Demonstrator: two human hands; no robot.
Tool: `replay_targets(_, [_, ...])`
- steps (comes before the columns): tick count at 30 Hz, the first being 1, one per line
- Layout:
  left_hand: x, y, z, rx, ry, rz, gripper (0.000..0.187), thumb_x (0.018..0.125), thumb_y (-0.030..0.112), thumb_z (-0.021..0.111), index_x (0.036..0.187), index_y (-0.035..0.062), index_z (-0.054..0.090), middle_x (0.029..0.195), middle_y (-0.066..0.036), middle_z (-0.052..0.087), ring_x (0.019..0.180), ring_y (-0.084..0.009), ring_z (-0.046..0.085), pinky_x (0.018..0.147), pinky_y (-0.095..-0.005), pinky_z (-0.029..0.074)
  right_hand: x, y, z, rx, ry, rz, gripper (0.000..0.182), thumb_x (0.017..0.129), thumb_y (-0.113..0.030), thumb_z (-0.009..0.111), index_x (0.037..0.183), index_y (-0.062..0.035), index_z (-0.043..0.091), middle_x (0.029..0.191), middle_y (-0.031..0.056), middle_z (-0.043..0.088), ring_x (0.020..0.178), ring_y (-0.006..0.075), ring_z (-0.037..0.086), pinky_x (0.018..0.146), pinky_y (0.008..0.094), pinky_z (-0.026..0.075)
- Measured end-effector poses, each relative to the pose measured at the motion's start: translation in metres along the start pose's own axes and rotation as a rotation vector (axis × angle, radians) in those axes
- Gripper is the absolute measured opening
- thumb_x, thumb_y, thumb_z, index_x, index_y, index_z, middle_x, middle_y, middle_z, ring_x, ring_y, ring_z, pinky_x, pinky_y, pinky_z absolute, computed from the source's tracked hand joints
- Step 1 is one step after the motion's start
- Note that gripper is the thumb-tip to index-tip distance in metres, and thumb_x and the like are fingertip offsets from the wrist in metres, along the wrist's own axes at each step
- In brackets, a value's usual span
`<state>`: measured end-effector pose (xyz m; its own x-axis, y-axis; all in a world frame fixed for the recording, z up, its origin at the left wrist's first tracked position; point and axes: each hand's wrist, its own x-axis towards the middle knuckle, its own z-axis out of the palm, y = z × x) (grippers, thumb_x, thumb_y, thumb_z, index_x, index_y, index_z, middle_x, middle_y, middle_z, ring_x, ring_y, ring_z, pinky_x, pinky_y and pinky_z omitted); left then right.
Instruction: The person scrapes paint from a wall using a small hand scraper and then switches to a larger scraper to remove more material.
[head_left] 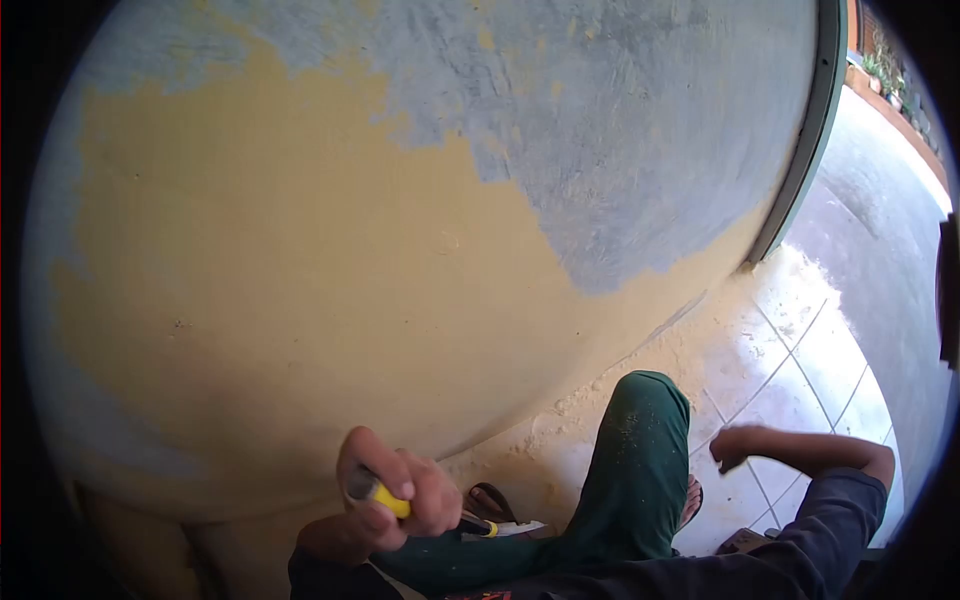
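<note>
My left hand [415,490] is wrapped round the yellow-and-grey handle of a scraper [392,501], in front of the lower wall. Beyond the fist, a yellow-and-black part and a pale blade-like end show near my leg and seem to belong to the same tool; the hand hides the join. My right hand [737,447] is off to the right above the tiles, fingers curled in, with nothing visible in it. The wall [330,250] before me has a wide bare yellowish area, with patchy grey-blue paint [620,150] above it and to the left.
Dust and flakes [590,405] lie along the foot of the wall on the tiled floor [790,375]. A dark green post [810,135] edges the wall at right. My bent knee [645,410] stands close to the wall. Potted plants [880,70] stand outside at upper right.
</note>
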<state>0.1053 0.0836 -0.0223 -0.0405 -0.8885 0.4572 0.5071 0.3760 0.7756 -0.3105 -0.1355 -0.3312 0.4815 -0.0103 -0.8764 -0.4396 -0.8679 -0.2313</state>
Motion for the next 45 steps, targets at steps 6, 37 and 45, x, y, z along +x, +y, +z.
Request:
replay_targets(6, [-0.009,-0.001,-0.006,0.289,-0.193,-0.054,0.021,0.096,0.022,0.063,0.101,0.0069,0.049,0.068,0.001,0.048,0.051,-0.0080,0.041,0.046,-0.0232,0.036,-0.017,-0.084,0.083,0.663,-0.511,-0.015,0.062,0.080,-0.039,0.075,0.127,-0.0040,0.056,0.108,0.0139,0.068,0.094,0.0235,0.067,0.077,0.0376,0.058])
replay_targets(37, [-0.031,0.002,-0.055,0.184,0.007,-0.051,0.028,0.095,0.028,0.063,0.096,0.0057,0.046,0.068,0.000,0.049,0.052,-0.0063,0.043,0.045,-0.0237,0.039,-0.076,-0.027,0.215,0.545,-0.694,-0.133,0.056,0.084,-0.033,0.071,0.129,-0.0034,0.053,0.113,0.0168,0.066,0.095,0.0268,0.067,0.076,0.0409,0.060])
replay_targets(45, [-0.024,-0.008,-0.057,0.119,0.021,-0.083,0.029,0.095,0.029,0.064,0.097,0.0060,0.046,0.070,-0.002,0.049,0.052,-0.0057,0.040,0.045,-0.0240,0.038,0.015,-0.050,0.225,0.462,-0.646,-0.370,0.055,0.085,-0.032,0.069,0.129,-0.0032,0.052,0.114,0.0175,0.065,0.095,0.0276,0.067,0.075,0.0417,0.060])
